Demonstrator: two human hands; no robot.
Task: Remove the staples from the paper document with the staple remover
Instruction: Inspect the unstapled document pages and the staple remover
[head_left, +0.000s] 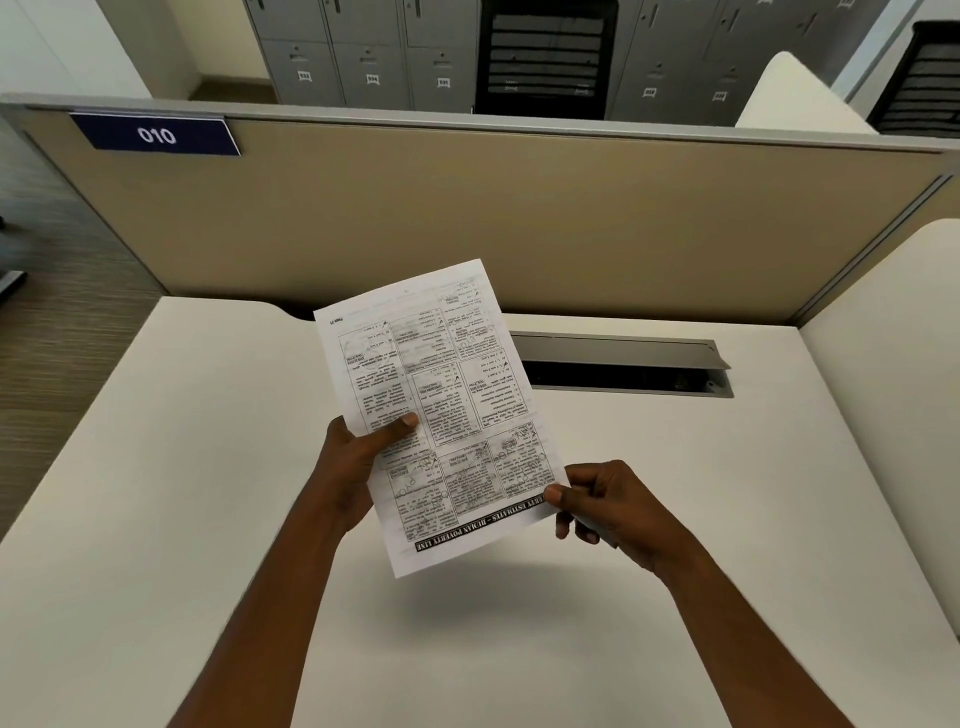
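A: Hands?

B: My left hand (358, 457) pinches the paper document (441, 395) at its edge, thumb on top. My right hand (608, 504) pinches the near corner. The sheet hangs between them, with the table (208, 467) below.

A: Step?

B: Inspecting, I'd judge — I can't make out any staples or the staple remover. Next I must find both.

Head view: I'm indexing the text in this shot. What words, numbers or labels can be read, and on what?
"010": blue plate on the partition.
"ESTIMATES – HUMAN POVERTY LINE": upside-down black banner on the paper; its start is hidden by the right hand.
Too blurred to read: the paper's body text.
Too small to read: locker tags.
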